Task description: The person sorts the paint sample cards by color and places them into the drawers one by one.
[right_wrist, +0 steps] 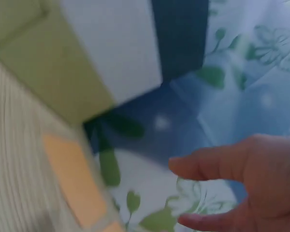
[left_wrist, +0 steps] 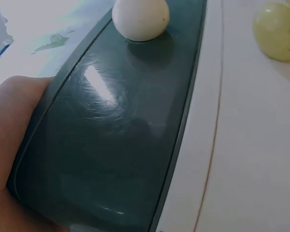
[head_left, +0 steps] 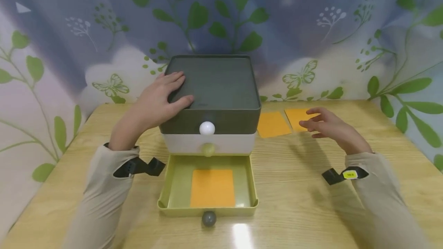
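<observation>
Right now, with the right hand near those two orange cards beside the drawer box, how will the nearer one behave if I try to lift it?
The orange card lies flat on the glossy table, so it probably slides before an edge lifts. It looks thin, likely light and bendy. The right hand hovers over it, fingers relaxed.

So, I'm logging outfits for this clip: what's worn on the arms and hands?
Both hands, left hand and right hand, are bare. Long beige sleeves cover both arms. Each wrist carries a black strap; the right one bears a small yellow label.
</observation>
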Demonstrator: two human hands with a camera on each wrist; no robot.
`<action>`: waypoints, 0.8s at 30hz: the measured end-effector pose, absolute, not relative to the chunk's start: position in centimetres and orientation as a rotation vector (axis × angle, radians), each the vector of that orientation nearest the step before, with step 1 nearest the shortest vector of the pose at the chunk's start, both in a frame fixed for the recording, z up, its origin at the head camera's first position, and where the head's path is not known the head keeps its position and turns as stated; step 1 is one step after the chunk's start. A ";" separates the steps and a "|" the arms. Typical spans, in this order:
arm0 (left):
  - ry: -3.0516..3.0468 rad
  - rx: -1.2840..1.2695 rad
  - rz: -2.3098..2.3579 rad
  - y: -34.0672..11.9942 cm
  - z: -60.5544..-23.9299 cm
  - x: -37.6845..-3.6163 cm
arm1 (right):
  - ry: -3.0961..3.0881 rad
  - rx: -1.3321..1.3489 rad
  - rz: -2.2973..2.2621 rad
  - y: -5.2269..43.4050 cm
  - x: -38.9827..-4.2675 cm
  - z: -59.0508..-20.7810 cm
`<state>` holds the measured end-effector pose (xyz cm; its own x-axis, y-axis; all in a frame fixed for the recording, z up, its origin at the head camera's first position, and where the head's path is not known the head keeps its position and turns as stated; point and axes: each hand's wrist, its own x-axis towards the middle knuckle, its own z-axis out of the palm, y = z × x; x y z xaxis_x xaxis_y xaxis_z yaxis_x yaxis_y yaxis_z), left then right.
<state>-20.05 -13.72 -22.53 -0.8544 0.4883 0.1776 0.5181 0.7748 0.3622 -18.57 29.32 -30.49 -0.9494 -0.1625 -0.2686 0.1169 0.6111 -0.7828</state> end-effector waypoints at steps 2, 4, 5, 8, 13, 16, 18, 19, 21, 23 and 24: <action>-2.888 -0.822 -0.649 -13.9 -22.6 -19.9 | 2.608 0.043 -1.188 29.7 -19.2 -30.7; -2.883 -0.825 -0.674 -14.0 -22.8 -19.9 | 2.691 0.119 -1.141 30.1 -19.7 -31.0; -2.877 -0.827 -0.690 -14.0 -22.9 -19.9 | 2.732 0.152 -1.124 30.3 -19.9 -31.3; -2.817 -0.840 -0.766 -14.1 -23.2 -20.0 | 2.803 0.207 -1.059 30.7 -20.4 -32.2; -2.703 -0.846 -0.841 -14.4 -23.4 -19.8 | 2.764 0.163 -0.979 30.2 -21.1 -33.1; -2.700 -0.848 -0.835 -14.3 -23.4 -19.8 | 2.767 0.170 -0.955 30.1 -21.5 -33.4; -2.708 -0.857 -0.824 -14.2 -23.5 -19.9 | 2.799 0.180 -0.924 30.4 -21.9 -33.8; -2.711 -0.860 -0.817 -14.1 -23.5 -20.0 | 2.813 0.185 -0.914 30.5 -22.1 -34.1; -2.711 -0.867 -0.807 -14.0 -23.5 -20.0 | 2.845 0.191 -0.886 30.7 -22.6 -34.7; -2.711 -0.876 -0.796 -13.8 -23.5 -19.8 | 2.879 0.197 -0.848 30.9 -23.1 -35.4; -2.714 -0.882 -0.791 -13.7 -23.5 -19.8 | 2.894 0.205 -0.829 31.0 -23.3 -35.7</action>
<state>-19.82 -13.74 -23.50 -0.8078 0.4933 0.3226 0.5894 0.6827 0.4319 -23.26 31.02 -35.66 -0.9831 0.0955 -0.1562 0.1637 0.8405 -0.5165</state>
